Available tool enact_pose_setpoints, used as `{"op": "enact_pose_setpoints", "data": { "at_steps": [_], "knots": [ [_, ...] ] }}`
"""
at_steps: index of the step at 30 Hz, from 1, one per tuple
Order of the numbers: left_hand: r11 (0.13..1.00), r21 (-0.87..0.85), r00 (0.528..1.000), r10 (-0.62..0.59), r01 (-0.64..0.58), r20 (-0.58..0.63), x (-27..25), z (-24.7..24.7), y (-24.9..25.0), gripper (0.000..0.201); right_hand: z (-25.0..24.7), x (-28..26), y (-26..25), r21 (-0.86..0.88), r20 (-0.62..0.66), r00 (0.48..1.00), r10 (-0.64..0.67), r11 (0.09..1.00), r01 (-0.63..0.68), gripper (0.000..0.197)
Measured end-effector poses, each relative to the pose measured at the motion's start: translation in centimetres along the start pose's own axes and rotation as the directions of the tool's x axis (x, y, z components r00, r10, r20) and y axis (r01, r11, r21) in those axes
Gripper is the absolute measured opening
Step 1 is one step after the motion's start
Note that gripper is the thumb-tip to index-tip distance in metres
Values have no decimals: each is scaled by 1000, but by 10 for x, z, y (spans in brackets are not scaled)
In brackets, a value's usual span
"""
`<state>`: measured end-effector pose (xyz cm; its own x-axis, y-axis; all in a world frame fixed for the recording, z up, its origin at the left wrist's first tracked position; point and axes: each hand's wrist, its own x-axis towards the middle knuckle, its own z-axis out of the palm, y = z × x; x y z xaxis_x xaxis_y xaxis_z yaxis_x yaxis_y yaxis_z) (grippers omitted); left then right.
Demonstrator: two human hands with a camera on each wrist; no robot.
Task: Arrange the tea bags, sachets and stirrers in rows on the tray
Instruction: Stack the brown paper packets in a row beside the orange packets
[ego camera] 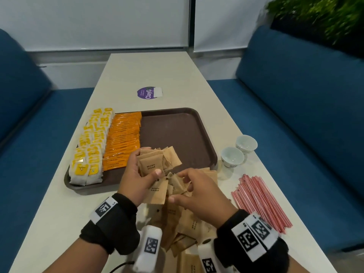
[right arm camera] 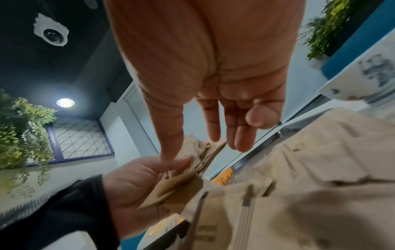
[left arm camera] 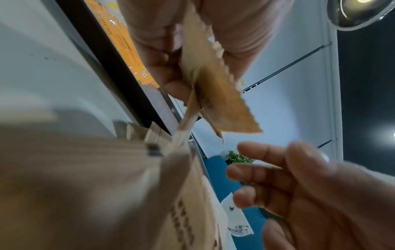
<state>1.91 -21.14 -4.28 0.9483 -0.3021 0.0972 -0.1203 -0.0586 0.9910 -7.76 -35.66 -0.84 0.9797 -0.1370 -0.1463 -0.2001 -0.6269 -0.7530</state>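
A long pale desk (ego camera: pixel 157 71) runs between two blue benches (ego camera: pixel 295 85), with a white blind behind it. Just above its near end the left hand (ego camera: pixel 136 182) keeps a clenched grip on a fanned stack of brown sugar packets (ego camera: pixel 155 162), thumb pressed across the front one. The right hand (ego camera: pixel 199 190) hangs over the loose heap of sugar packets (ego camera: pixel 177 219) on the desk, fingers relaxed and spread; the right wrist view shows them straight and holding nothing, though the head view is less clear at the fingertips.

Behind the hands sits the brown tray (ego camera: pixel 177 134), whose left part carries two rows of yellow tea bags (ego camera: pixel 90 146) and a row of orange coffee sachets (ego camera: pixel 123 138). The rest of the tray floor is bare. Red-striped stirrers (ego camera: pixel 260 201) lie in a bundle on the desk to the right, near two small white cups (ego camera: pixel 239 152).

The fan in the left hand looks uneven, so packets could slip out if the thumb eases off. Setting it down carelessly could nudge the coffee row out of line. A wide sweep of the right hand might scatter the heap, roll the stirrers or tip a cup.
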Motion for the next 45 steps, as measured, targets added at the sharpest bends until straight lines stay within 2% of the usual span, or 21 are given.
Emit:
{"op": "enact_pose_setpoints", "data": {
  "at_steps": [4, 6, 11, 18, 22, 25, 29, 33, 36, 38, 42, 45],
  "knots": [
    [993, -118, 1000, -17, 18, 12, -1, 6, 0, 59, 7, 13, -9, 57, 71, 995, 66, 996, -70, 66],
    [980, -197, 1000, -25, 27, 11, -3, 10, 1, 59, 10, 16, -11, 87, 86, 995, 48, 995, -55, 57],
    [939, -342, 998, -54, 44, -21, -1, 8, 11, 56, 13, 20, -12, 220, -25, 1000, 16, 975, -10, 24],
    [883, -454, 990, -143, 120, -16, 1, -2, 20, 64, 2, 26, -12, 289, -51, 999, -19, 957, 33, 17],
    [885, -451, 987, -154, 115, -50, 2, -12, 19, 51, -12, 29, -8, 354, -190, 981, 37, 935, 33, 11],
    [877, -452, 986, -164, 160, 30, -2, -20, 19, 61, -19, 34, -10, 421, -266, 960, 91, 907, 31, 15],
    [894, -395, 977, -183, 211, 108, -7, -19, 17, 63, -12, 34, -25, 433, -171, 985, 22, 900, 55, 23],
    [900, -354, 967, -221, 252, 126, -8, -19, 13, 66, -7, 32, -37, 503, -34, 999, -7, 864, 23, 20],
    [917, -294, 960, -231, 269, 157, -9, -18, 13, 48, 0, 33, -42, 397, -21, 999, -44, 916, 49, 12],
    [923, -281, 960, -220, 262, 173, -9, -15, 13, 51, 7, 37, -45, 335, -21, 998, -55, 940, 59, 11],
    [876, -368, 949, -268, 312, 166, -6, -21, 17, 50, 8, 42, -49, 368, 50, 998, -40, 930, 19, 18],
    [849, -415, 944, -278, 328, 176, -1, -29, 17, 56, 6, 43, -50, 361, 89, 994, -67, 932, 30, 14]
  ]
}}
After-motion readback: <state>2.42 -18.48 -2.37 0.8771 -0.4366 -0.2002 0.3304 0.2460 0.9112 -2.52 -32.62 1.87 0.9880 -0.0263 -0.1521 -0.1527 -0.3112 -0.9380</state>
